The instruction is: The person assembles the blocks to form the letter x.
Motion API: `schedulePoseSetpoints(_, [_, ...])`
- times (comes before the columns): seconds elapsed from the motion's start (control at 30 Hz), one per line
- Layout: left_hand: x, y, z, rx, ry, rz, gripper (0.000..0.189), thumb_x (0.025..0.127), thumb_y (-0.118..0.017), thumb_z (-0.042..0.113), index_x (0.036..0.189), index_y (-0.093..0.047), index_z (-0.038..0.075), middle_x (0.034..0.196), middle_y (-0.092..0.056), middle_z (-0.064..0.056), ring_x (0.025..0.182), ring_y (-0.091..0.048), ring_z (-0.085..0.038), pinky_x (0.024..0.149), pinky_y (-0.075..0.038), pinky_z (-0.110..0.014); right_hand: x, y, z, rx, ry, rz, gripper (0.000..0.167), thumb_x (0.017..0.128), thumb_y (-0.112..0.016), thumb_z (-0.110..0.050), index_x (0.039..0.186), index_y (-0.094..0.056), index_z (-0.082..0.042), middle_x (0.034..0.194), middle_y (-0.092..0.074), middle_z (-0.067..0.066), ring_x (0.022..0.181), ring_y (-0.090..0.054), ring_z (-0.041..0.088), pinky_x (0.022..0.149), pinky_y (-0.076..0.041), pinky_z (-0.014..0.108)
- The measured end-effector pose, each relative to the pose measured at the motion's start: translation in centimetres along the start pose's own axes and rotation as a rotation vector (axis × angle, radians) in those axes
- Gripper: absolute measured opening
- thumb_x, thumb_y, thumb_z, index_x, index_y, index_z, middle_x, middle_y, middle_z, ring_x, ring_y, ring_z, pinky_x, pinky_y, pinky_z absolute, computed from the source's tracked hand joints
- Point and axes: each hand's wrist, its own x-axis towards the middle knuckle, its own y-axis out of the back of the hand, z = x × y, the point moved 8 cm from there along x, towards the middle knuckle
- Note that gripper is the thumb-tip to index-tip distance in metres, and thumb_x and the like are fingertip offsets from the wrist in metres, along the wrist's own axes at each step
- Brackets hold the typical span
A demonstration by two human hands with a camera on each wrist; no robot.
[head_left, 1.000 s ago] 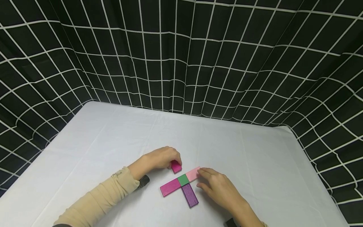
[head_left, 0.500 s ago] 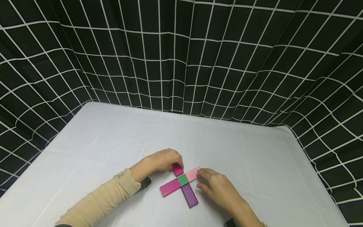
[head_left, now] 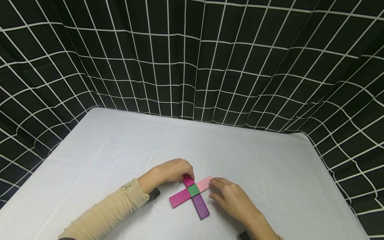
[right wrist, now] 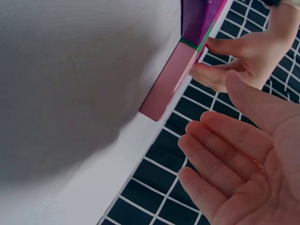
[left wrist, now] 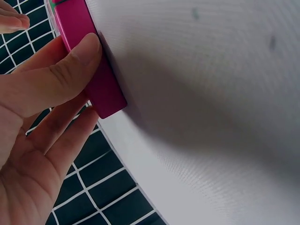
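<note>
In the head view a small green square block sits at the centre of a cross of coloured bars. My left hand pinches the far magenta bar between thumb and fingers; its near end meets the green block. A second magenta bar extends to the left and a purple bar toward me. On the right lies a light pink bar, with my right hand beside its outer end. In the right wrist view that hand's fingers are extended and hold nothing; the light pink bar stands apart from them.
A white cloth covers the table, lightly creased. Black curtains with a white grid enclose its back and sides. Dark wrist devices show under the left sleeve and by the right wrist.
My left hand has drawn the far magenta bar toward me and slightly right, closing the gap to the green block. My right hand has barely moved.
</note>
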Motion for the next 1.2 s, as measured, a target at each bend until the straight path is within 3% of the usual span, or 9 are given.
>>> schedulePoseSetpoints(0.23, [-0.1, 0.0, -0.1, 0.006, 0.021, -0.012, 0.036, 0.071, -0.075, -0.011, 0.102, -0.076, 0.008, 0.095, -0.071, 0.002, 0.088, -0.062, -0.007, 0.081, -0.047, -0.018, 0.0, 0.0, 0.4, -0.004, -0.019, 0.001, 0.040, 0.078, -0.080, -0.013, 0.113, -0.069, 0.002, 0.114, -0.068, 0.012, 0.104, -0.066, 0.027, 0.086, -0.052, 0.039])
schedulePoseSetpoints(0.57, [-0.4, -0.1, -0.6, 0.025, 0.054, -0.024, 0.040, 0.072, -0.077, -0.006, 0.107, -0.075, 0.013, 0.103, -0.069, 0.005, 0.103, -0.059, -0.013, 0.088, -0.046, -0.025, 0.1, 0.3, 2.0, -0.067, -0.074, 0.029, 0.045, 0.077, -0.081, -0.019, 0.117, -0.069, -0.002, 0.121, -0.066, 0.012, 0.115, -0.060, 0.030, 0.094, -0.048, 0.044])
schedulePoseSetpoints(0.63, [-0.6, 0.0, -0.8, 0.028, 0.057, -0.011, 0.044, 0.072, -0.078, -0.003, 0.112, -0.074, 0.014, 0.109, -0.068, 0.004, 0.110, -0.057, -0.014, 0.093, -0.045, -0.027, 0.1, 0.3, 2.3, -0.071, -0.076, 0.029, 0.050, 0.079, -0.080, -0.023, 0.122, -0.067, -0.002, 0.127, -0.062, 0.014, 0.122, -0.054, 0.034, 0.099, -0.043, 0.048])
schedulePoseSetpoints(0.73, [-1.4, 0.6, -1.1, 0.058, 0.089, 0.038, 0.060, 0.070, -0.084, 0.011, 0.127, -0.066, 0.017, 0.125, -0.063, 0.001, 0.125, -0.049, -0.020, 0.107, -0.036, -0.041, -0.1, 0.5, 3.2, -0.081, -0.108, 0.018, 0.059, 0.082, -0.077, -0.034, 0.132, -0.060, -0.008, 0.140, -0.052, 0.017, 0.133, -0.041, 0.039, 0.105, -0.032, 0.058])
schedulePoseSetpoints(0.87, [-3.8, 2.3, -2.5, 0.110, 0.242, 0.190, 0.095, 0.067, -0.086, 0.041, 0.149, -0.041, 0.025, 0.149, -0.043, -0.003, 0.141, -0.030, -0.030, 0.110, -0.016, -0.064, -1.2, 0.9, 5.5, -0.097, -0.214, -0.027, 0.072, 0.085, -0.069, -0.049, 0.146, -0.046, -0.018, 0.154, -0.029, 0.020, 0.143, -0.018, 0.043, 0.106, -0.013, 0.070])
schedulePoseSetpoints(0.97, [-6.5, 3.8, -4.0, 0.154, 0.398, 0.315, 0.106, 0.068, -0.079, 0.058, 0.154, -0.026, 0.029, 0.158, -0.026, -0.006, 0.145, -0.017, -0.035, 0.106, -0.009, -0.071, -2.7, 1.5, 7.7, -0.106, -0.299, -0.056, 0.080, 0.086, -0.063, -0.057, 0.152, -0.035, -0.021, 0.158, -0.015, 0.022, 0.145, -0.004, 0.044, 0.104, -0.001, 0.073])
schedulePoseSetpoints(1.1, [-10.5, 4.9, -5.7, 0.234, 0.555, 0.403, 0.105, 0.068, -0.073, 0.068, 0.154, -0.027, 0.029, 0.161, -0.016, -0.010, 0.146, -0.009, -0.039, 0.101, -0.004, -0.077, -4.8, 2.4, 10.2, -0.117, -0.381, -0.064, 0.088, 0.086, -0.060, -0.061, 0.156, -0.023, -0.023, 0.159, 0.000, 0.024, 0.144, 0.008, 0.045, 0.100, 0.009, 0.075])
schedulePoseSetpoints(1.2, [-12.9, 5.0, -6.5, 0.263, 0.625, 0.434, 0.103, 0.067, -0.072, 0.068, 0.153, -0.030, 0.029, 0.161, -0.016, -0.012, 0.145, -0.010, -0.041, 0.098, -0.002, -0.079, -6.1, 2.7, 11.5, -0.128, -0.425, -0.068, 0.091, 0.086, -0.059, -0.062, 0.157, -0.016, -0.024, 0.159, 0.007, 0.025, 0.142, 0.014, 0.046, 0.097, 0.014, 0.076])
